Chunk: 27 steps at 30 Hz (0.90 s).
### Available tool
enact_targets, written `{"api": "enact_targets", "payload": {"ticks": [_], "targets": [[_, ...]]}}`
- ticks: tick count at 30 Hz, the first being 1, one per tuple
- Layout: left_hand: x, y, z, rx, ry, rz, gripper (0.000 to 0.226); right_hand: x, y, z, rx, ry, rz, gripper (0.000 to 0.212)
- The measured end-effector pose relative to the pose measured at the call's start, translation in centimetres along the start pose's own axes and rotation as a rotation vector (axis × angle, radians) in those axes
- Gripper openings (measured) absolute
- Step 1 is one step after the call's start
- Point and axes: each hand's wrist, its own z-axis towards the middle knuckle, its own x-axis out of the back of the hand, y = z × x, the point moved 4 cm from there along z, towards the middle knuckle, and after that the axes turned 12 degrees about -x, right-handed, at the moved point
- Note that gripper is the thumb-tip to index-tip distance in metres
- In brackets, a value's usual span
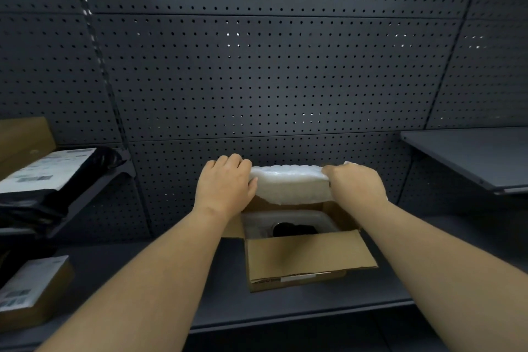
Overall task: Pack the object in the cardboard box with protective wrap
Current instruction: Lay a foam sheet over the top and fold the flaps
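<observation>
Two forearms extended; left hand [225, 183] and right hand [355, 184] each pinch one white bubble-wrap pad [291, 183] above one open cardboard box [308, 260] on shelf [160, 274].

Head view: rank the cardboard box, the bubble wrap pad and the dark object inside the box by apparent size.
1. cardboard box, largest.
2. bubble wrap pad, held above the box by both hands, which hide its ends.
3. dark object, smallest, though only partly visible.

The cardboard box [308, 260] mouth lies open, though a wrap sheet [288, 184] overhangs its far edge; a dark object [294, 229] — perhaps — fills the bottom.
</observation>
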Motion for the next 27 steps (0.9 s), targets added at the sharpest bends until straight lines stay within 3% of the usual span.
{"api": "enact_targets", "payload": {"ticks": [5,7,12,16,18,19,22,25,27], "targets": [[-3.6,1.4,2.8,-0.105,-0.176,-0.119,0.069,-3.6,0.0,2.3,0.097,-0.058,-0.001,0.041],[-5.2,1.8,4.0,-0.121,-0.237,-0.131,0.072,-5.3,0.0,3.8,0.133,-0.102,0.009,0.045],[-8.6,2.3,6.1,-0.078,-0.342,-0.144,0.046,-7.9,-0.3,7.1,0.185,-0.213,0.085,0.034],[-10.6,2.6,6.9,-0.053,-0.3,-0.108,0.025,-9.7,-0.3,8.1,0.247,-0.147,0.167,0.021],[-11.3,3.0,6.7,-0.102,-0.25,-0.06,0.025,-11.0,-0.7,7.9,0.321,-0.066,0.068,0.021],[-11.8,3.1,6.6,-0.137,-0.244,-0.029,0.032,-11.5,-0.9,7.6,0.358,-0.017,0.002,0.024],[-13.7,3.4,5.8,-0.195,-0.244,0.057,0.042,-12.8,-0.8,6.7,0.452,0.044,0.135,0.048],[-15.4,4.3,4.9,-0.305,-0.302,0.066,0.047,-16.0,-0.8,5.7,0.599,-0.051,0.101,0.077],[-16.8,4.7,4.4,-0.384,-0.33,0.038,0.052,-17.9,-0.6,5.4,0.669,-0.114,0.128,0.08]]}}
